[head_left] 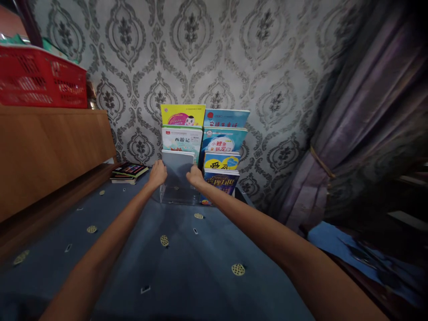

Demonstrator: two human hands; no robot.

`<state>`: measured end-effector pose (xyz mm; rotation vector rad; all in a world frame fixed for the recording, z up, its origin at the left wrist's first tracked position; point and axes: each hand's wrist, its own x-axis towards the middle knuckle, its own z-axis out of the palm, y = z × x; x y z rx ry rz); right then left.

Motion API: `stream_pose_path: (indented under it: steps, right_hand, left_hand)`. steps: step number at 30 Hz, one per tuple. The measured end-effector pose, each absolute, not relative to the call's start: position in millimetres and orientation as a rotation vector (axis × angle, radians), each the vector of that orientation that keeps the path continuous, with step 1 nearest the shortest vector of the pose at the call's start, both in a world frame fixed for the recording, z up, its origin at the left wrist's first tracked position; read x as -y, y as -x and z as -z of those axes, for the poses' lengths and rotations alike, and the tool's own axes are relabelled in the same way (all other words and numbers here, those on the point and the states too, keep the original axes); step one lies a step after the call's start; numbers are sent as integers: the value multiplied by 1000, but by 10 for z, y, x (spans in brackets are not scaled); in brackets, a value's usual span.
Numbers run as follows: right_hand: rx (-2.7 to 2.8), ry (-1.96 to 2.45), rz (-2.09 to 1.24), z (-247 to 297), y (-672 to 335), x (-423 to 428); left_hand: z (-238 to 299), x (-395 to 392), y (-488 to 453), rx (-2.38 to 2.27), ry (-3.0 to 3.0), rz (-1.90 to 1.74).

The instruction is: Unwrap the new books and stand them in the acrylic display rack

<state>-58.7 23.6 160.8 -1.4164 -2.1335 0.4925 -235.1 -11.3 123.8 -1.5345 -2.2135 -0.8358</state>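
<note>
A plain grey book [178, 168] stands upright at the front left of a clear stepped book stand [182, 196]. At its left edge my left hand [158, 173] is closed, and my right hand [195, 176] grips the right edge, fingers curled and partly hidden. Behind the grey book rise a white and green book [182, 139] and a yellow book [183, 114]. In the right column are a blue book [227, 117], a light blue book [223, 140], a yellow and blue book [222, 160] and a dark blue book [221, 180].
The stand rests on a blue cloth [160, 267] with pineapple prints, against a patterned wall [190, 40]. Left of it lies a small stack of books [129, 171]. A red basket [42, 78] sits on a wooden cabinet [56, 156]; a curtain [314, 156] hangs at right.
</note>
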Motion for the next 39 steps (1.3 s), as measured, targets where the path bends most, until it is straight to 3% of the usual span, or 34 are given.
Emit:
stream_pose_path:
  steps: [39]
  right_hand:
    - [2060, 1420, -480, -1502, 680, -220]
  left_hand:
    - [-1415, 128, 2283, 2316, 1453, 857]
